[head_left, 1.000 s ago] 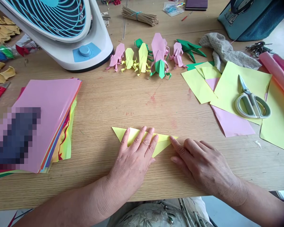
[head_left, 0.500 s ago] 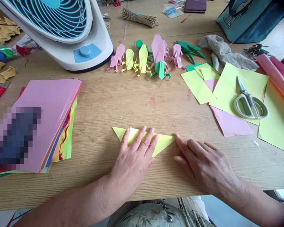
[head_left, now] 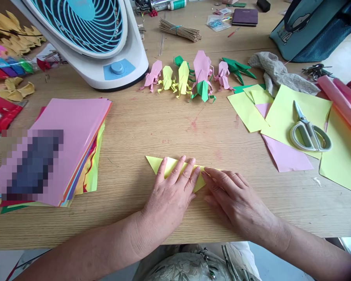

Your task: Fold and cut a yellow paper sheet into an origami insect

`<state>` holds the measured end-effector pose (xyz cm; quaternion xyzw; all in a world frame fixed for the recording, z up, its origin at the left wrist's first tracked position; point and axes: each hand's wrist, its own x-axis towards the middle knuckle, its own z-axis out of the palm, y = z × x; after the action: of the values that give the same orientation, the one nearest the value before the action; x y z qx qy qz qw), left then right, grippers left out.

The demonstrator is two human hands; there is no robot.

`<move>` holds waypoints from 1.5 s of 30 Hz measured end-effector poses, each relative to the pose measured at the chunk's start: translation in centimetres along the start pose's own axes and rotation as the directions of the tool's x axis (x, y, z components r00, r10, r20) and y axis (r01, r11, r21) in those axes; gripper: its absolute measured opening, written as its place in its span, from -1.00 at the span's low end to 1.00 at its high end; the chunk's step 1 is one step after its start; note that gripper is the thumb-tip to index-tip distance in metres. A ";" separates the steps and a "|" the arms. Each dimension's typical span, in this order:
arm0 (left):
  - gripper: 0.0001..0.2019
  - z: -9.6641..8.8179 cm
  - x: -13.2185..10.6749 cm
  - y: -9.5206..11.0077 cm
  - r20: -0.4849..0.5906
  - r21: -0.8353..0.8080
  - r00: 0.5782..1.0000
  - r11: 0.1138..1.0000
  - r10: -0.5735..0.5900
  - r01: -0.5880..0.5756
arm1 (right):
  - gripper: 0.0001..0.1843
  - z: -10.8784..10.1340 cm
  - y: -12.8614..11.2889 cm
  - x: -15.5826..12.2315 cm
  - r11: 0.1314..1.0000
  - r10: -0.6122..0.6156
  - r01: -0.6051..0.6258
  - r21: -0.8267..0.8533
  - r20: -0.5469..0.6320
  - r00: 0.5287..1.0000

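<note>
A yellow sheet of paper (head_left: 153,162), folded into a triangle, lies on the table with its long edge facing away from me. My left hand (head_left: 171,191) is spread flat over its middle, pressing it down. Beside it, my right hand (head_left: 236,201) has its fingers drawn together, and its index fingertip and thumb meet at the paper close to my left little finger. The right hand partly covers the triangle's right end.
Folded paper frogs (head_left: 183,78) in pink, yellow and green line up beyond my hands. At left are a stack of coloured paper (head_left: 76,117) and a fan (head_left: 118,74). Scissors (head_left: 310,134) lie on yellow sheets (head_left: 283,101) at right, near a grey cloth (head_left: 269,64).
My right hand has moved left along the paper's far edge, from its right tip toward my left hand, and its fingers have closed up. The view has shifted slightly.
</note>
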<state>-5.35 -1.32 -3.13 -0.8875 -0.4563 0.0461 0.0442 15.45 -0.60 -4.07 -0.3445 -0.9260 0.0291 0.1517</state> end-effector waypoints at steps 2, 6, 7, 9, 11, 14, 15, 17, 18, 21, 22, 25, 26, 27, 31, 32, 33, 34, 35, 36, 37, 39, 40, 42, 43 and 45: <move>-0.47 0.1 0.0 0.0 0.003 0.009 1.000 1.000 0.004 -0.004 | -0.52 0.3 -0.1 0.2 1.000 0.016 -0.016 0.004 0.016 1.000; -0.46 0.5 -0.2 0.0 -0.021 0.034 0.999 0.999 0.032 -0.031 | -0.51 0.5 0.1 0.1 1.000 0.017 -0.017 0.001 0.014 1.000; -0.47 0.5 -0.3 0.1 -0.036 0.047 0.998 0.998 0.042 -0.040 | -0.51 0.5 0.1 0.1 1.000 0.016 -0.016 0.000 0.013 1.000; -0.47 0.6 -0.5 0.2 -0.070 0.074 0.995 0.995 0.069 -0.064 | -0.52 0.5 0.2 0.0 1.000 0.014 -0.014 0.002 0.013 1.000; -0.45 0.6 -0.6 0.3 -0.092 0.086 0.991 0.992 0.098 -0.091 | -0.52 0.5 0.2 -0.1 1.000 0.012 -0.012 0.001 0.010 1.000; -0.34 0.5 -0.7 0.4 -0.089 0.064 0.990 0.992 0.111 -0.106 | -0.52 0.6 0.2 -0.1 1.000 0.009 -0.009 -0.007 0.000 1.000; -0.31 0.5 -0.8 0.4 -0.081 0.048 0.991 0.993 0.108 -0.105 | -0.52 0.6 0.2 -0.2 1.000 0.008 -0.008 -0.008 -0.003 1.000; -0.21 0.5 -0.8 0.4 -0.059 0.018 0.993 0.995 0.098 -0.097 | -0.52 0.6 0.3 -0.1 1.000 0.007 -0.007 -0.003 -0.009 1.000; -0.17 0.5 -0.8 0.5 -0.049 0.007 0.994 0.995 0.095 -0.095 | -0.52 0.6 0.3 -0.1 1.000 0.006 -0.006 0.003 -0.012 1.000; -0.06 0.5 -0.9 0.5 -0.031 -0.005 0.996 0.996 0.088 -0.088 | -0.51 0.7 0.3 -0.1 1.000 0.006 -0.006 0.024 -0.018 1.000; -0.04 0.5 -0.9 0.6 -0.024 -0.003 0.996 0.996 0.085 -0.085 | -0.51 0.7 0.3 -0.2 1.000 0.005 -0.005 0.030 -0.020 1.000; -0.02 0.4 -1.0 0.7 -0.001 0.007 0.998 0.998 0.063 -0.063 | -0.51 0.8 0.4 -0.3 1.000 -0.001 0.002 0.031 -0.033 0.999; -0.02 0.4 -1.0 0.7 0.004 0.010 0.998 0.998 0.055 -0.055 | -0.52 0.9 0.4 -0.3 1.000 -0.001 0.002 0.028 -0.037 0.999; -0.03 0.4 -1.0 0.8 0.006 0.011 0.999 0.999 0.046 -0.046 | -0.52 0.9 0.4 -0.4 1.000 -0.002 0.003 0.025 -0.038 0.999; -0.06 0.3 -1.2 0.9 0.008 0.005 1.000 1.000 0.008 -0.008 | -0.51 1.0 0.5 -0.5 1.000 -0.002 0.003 0.025 -0.038 0.999; -0.07 0.3 -1.2 0.9 0.008 0.001 1.000 1.000 0.003 -0.003 | -0.51 1.0 0.5 -0.5 1.000 -0.003 0.004 0.027 -0.040 0.999; -0.07 0.3 -1.2 0.9 0.007 -0.002 1.000 1.000 0.002 -0.002 | -0.50 1.0 0.5 -0.5 1.000 -0.002 0.003 0.028 -0.040 0.999; -0.08 0.3 -1.2 0.9 0.005 -0.004 1.000 1.000 0.002 -0.002 | -0.50 1.0 0.5 -0.5 1.000 -0.001 0.002 0.029 -0.040 0.999; -0.08 0.3 -1.2 0.9 0.005 -0.005 1.000 1.000 0.002 -0.002 | -0.49 1.0 0.5 -0.5 1.000 -0.001 0.002 0.031 -0.040 0.999; -0.08 0.3 -1.2 0.9 0.006 -0.003 1.000 1.000 0.000 0.000 | -0.48 1.0 0.5 -0.5 0.999 -0.001 0.003 0.033 -0.039 0.999; -0.09 0.2 -1.2 0.9 0.009 -0.001 1.000 1.000 -0.001 0.001 | -0.48 1.0 0.5 -0.4 0.999 -0.002 0.003 0.035 -0.040 0.999; -0.10 0.2 -1.2 1.0 0.019 0.007 1.000 1.000 -0.002 0.002 | -0.48 0.9 0.4 -0.4 0.999 -0.004 0.006 0.039 -0.045 0.999; -0.10 0.2 -1.1 1.0 0.024 0.012 1.000 1.000 -0.004 0.003 | -0.49 0.9 0.4 -0.4 0.999 -0.004 0.006 0.041 -0.049 0.999; -0.10 0.1 -1.1 1.1 0.028 0.020 1.000 1.000 -0.007 0.006 | -0.50 0.9 0.4 -0.4 0.999 0.003 0.000 0.043 -0.052 0.999; -0.10 0.1 -1.1 1.1 0.032 0.022 0.999 1.000 -0.008 0.007 | -0.50 0.9 0.4 -0.4 0.999 0.007 -0.005 0.043 -0.051 0.999; -0.08 0.1 -1.1 1.1 0.035 0.025 0.999 1.000 -0.009 0.008 | -0.50 1.0 0.4 -0.4 0.999 0.012 -0.010 0.042 -0.045 0.999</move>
<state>-5.10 -2.86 -3.28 -0.8841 -0.4601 0.0670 0.0474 15.72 -0.48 -5.16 -0.3470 -0.9195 0.0412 0.1797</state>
